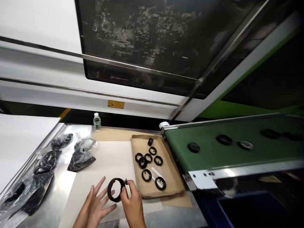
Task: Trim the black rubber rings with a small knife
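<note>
Head view, looking down onto a metal tabletop (59,190) near its front edge. Right hand (133,202) closed, thumb and fingers pinching the right side of a large black ring (115,189), held upright just above a white sheet (109,161) spread over the middle of the tabletop. Also in that right hand, a small pale tool (128,189) with a dark tip, tucked beside the ring; kind of tool too small to tell. Left hand (96,205) open, fingers spread flat, fingertips just beside the ring's lower left rim; touching or not, cannot tell.

Right of the sheet, a shallow cardboard tray (173,180) with a cluster of smaller black rings (146,175) lying flat inside, plus one white strip (157,173) among them. Along the left edge of the tabletop, clear plastic bags (80,155) packed with dark parts. At the back edge, a small water bottle (97,122), upright, label unreadable.

Beyond the right edge, a green conveyor belt (237,158) carrying several dark round parts (193,147), well apart from one another. On the white machine housing behind, a yellow sticker (116,104); writing too small to read. No other legible brand or text anywhere in view.
</note>
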Demonstrator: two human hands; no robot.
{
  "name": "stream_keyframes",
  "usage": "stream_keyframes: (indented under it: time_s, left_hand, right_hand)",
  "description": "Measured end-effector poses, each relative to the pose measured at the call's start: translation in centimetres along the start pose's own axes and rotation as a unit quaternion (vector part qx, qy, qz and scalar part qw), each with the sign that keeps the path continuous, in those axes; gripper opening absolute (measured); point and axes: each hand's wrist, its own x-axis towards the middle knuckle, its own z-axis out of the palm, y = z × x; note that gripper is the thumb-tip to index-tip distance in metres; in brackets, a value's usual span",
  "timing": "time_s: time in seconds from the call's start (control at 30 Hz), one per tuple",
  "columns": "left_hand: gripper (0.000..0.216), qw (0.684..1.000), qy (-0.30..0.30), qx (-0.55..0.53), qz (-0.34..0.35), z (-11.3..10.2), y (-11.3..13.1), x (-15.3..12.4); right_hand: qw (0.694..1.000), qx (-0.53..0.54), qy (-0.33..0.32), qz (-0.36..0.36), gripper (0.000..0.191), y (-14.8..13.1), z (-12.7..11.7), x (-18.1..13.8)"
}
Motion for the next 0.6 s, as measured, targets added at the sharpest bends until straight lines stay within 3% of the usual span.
stream_keyframes:
  time_s: [0.07, 0.13, 0.23, 0.4, 0.53, 0.6]
  left_hand:
    - [0.078, 0.997, -0.064, -0.048, 0.003, 3.0, -1.1, -1.5]
    - [0.074, 0.994, -0.086, -0.069, 0.022, 4.7, -0.8, -2.5]
    - [0.034, 0.993, -0.087, -0.076, 0.035, 5.6, 0.5, -3.6]
    - [0.027, 0.994, -0.082, -0.062, 0.045, 7.1, 3.1, -6.2]
    - [0.034, 0.996, -0.061, -0.057, -0.009, 8.8, 4.9, -8.6]
    - [0.042, 0.996, -0.068, -0.065, 0.007, 9.2, 5.7, -9.8]
  right_hand:
    - [0.999, 0.033, 0.000, -0.005, 0.024, -2.2, -1.7, -1.4]
    - [0.997, 0.074, -0.003, -0.013, 0.029, -4.2, -3.7, -2.7]
    - [0.991, 0.133, -0.016, -0.025, 0.045, -6.7, -7.1, -4.3]
    - [0.962, 0.245, -0.116, 0.007, 0.067, -9.6, -12.8, -5.8]
    - [0.944, 0.287, -0.161, 0.001, 0.076, -11.1, -13.7, -6.0]
    - [0.949, 0.278, -0.151, -0.004, 0.073, -11.9, -13.1, -6.0]
